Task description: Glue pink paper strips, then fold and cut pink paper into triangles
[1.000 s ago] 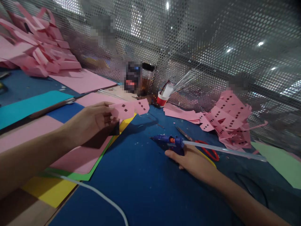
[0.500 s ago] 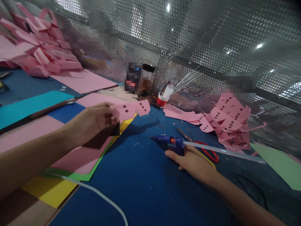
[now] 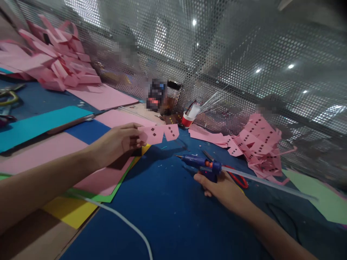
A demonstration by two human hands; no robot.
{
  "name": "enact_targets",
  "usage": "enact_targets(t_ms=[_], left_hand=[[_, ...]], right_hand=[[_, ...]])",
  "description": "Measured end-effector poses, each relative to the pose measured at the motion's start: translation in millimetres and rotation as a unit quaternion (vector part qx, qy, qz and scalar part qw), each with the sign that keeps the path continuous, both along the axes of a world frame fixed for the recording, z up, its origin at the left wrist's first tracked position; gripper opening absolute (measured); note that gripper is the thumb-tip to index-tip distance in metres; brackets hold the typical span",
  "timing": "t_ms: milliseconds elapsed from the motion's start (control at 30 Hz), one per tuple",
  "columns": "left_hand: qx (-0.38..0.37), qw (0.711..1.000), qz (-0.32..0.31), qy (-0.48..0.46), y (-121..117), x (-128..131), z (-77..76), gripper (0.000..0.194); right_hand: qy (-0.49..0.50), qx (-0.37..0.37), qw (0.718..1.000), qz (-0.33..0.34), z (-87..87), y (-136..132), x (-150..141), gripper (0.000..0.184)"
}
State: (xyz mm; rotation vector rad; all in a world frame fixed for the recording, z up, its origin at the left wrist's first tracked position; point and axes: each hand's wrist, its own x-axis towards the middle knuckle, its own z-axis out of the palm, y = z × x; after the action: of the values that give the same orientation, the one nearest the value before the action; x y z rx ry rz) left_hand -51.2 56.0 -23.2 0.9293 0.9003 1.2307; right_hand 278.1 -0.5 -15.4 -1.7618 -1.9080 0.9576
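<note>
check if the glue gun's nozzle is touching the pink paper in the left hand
Apart: the head view shows blue tabletop between the glue gun's nozzle and the lower edge of the pink paper held in the left hand.

A perforated metal screen (image 3: 238,43) backs the blue worktop (image 3: 162,224). Before it stand a dark-lidded jar (image 3: 172,96) and, just right, a red-and-white cup (image 3: 187,121) — thin rods poking out. Scissors (image 3: 13,94) lie far left; a pale green sheet (image 3: 320,196) — right.

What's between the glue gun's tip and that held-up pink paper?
In the head view, just blue tabletop shows between the glue gun's tip and the pink paper.
</note>
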Motion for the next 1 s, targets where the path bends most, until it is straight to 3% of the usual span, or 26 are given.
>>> enact_targets(t_ms=[133,267,400,567,700,1000], left_hand=[[0.002,1.0,-0.028,0.011,-4,7,-4.4,0.017],[0.025,0.995,-0.087,0.036,-13,15,-5.3,0.021],[0.04,0.986,-0.15,0.054,-32,28,4.6,0.013],[0.056,0.98,-0.179,0.058,-48,38,8.6,0.014],[0.065,0.978,-0.191,0.057,-48,39,5.2,0.017],[0.061,0.977,-0.195,0.067,-53,42,11.2,0.016]], right_hand=[[-0.01,0.027,1.0,-0.007,-0.1,-16,3,0.051],[0.022,0.076,0.997,0.008,0.2,-41,2,0.046],[0.027,0.165,0.985,0.029,8.5,-69,-7,0.036],[-0.034,0.288,0.956,0.051,10.2,-90,-11,0.02],[-0.092,0.308,0.944,0.08,-0.8,-91,-3,0.008],[-0.128,0.306,0.936,0.117,-3.5,-92,1,0.018]])
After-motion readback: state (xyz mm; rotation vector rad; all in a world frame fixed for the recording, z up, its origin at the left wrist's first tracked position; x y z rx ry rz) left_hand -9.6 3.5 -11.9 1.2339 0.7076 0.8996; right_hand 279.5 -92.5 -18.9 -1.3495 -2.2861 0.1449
